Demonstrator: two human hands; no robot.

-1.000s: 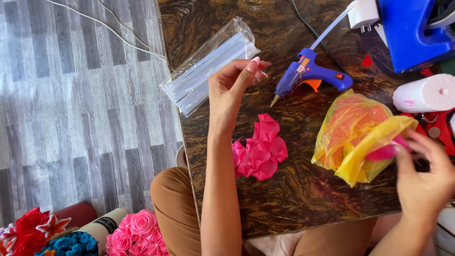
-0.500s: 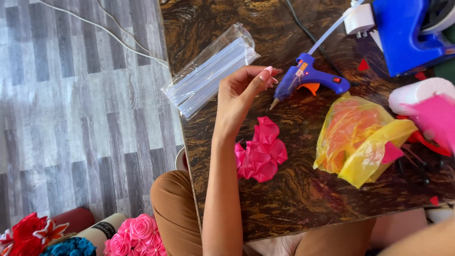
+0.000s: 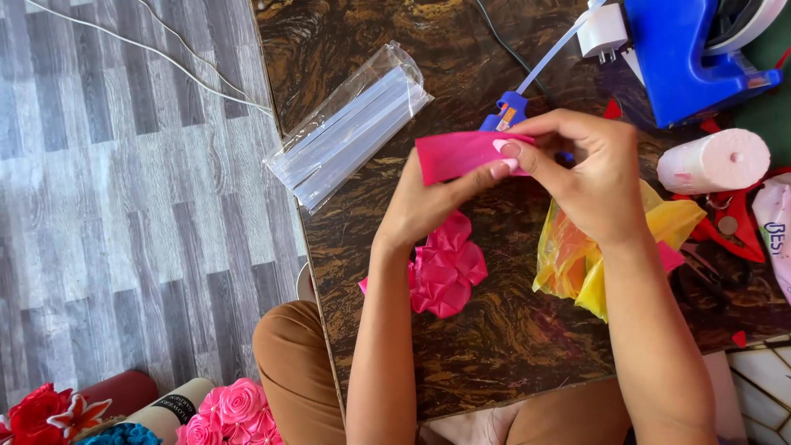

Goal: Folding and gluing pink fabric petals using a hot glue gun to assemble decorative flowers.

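Both hands meet above the dark marbled table point(image 3: 494, 346), gripping one pink ribbon strip point(image 3: 461, 155) between them. The left hand point(image 3: 428, 206) pinches the strip from below with thumb and fingers; the right hand point(image 3: 589, 177) closes on its right end from above, fingertips point(image 3: 507, 148) pressed to the fabric. The strip is held flat in the air — just in front of the blue glue gun point(image 3: 504, 114), which lies on the table behind it. Beneath the hands sits a cluster of folded pink petals point(image 3: 445, 268). A yellow plastic bag point(image 3: 577, 264) lies under the right wrist, and a clear packet of glue sticks point(image 3: 350, 128) rests at the table's left edge, well apart.
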